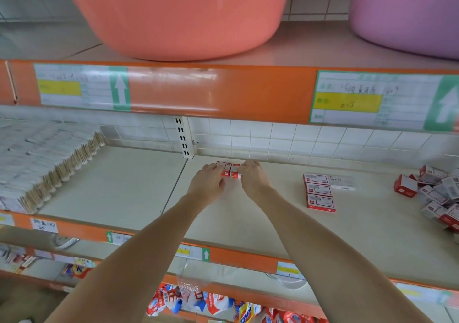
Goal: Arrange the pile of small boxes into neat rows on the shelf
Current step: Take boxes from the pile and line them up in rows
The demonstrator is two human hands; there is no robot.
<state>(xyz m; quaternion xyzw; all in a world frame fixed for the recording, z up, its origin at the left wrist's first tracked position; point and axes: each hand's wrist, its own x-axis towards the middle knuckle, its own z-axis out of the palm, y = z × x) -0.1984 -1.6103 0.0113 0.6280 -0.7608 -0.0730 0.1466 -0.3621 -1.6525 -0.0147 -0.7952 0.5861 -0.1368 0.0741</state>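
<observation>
Though partly covered by both hands, two small red-and-white boxes [229, 169] lying side by side at the far edge of the cream shelf [248, 218], just in front of the tiled back wall [285, 139]. Print on them too small to read. Left hand [208, 182] against the left box, fingers loosely curved over its left end; right hand [252, 175] against the right box, fingers draped over its top and far side. Whether either hand pinches its box or only presses on it: cannot tell, fingertips hidden.

Well to the right of the hands, three more such boxes [320, 192] laid flat in a near-to-far column, touching one another, with a grey box [341, 182] just beside the farthest one. Farther right, a loose pile of boxes [433, 193], tumbled at all angles and cut off by the right edge.

On the left of the same shelf, stacked packs of wooden-stemmed swabs [49, 163], blurred, cut off at the left edge.

On the shelf above, an orange basin [178, 17] and a purple basin [407, 12], rims out of view, contents unseen. Handwriting on the price labels [347, 99] hard to make out. Below, colourful packets [198, 302], partly hidden by the forearms.
</observation>
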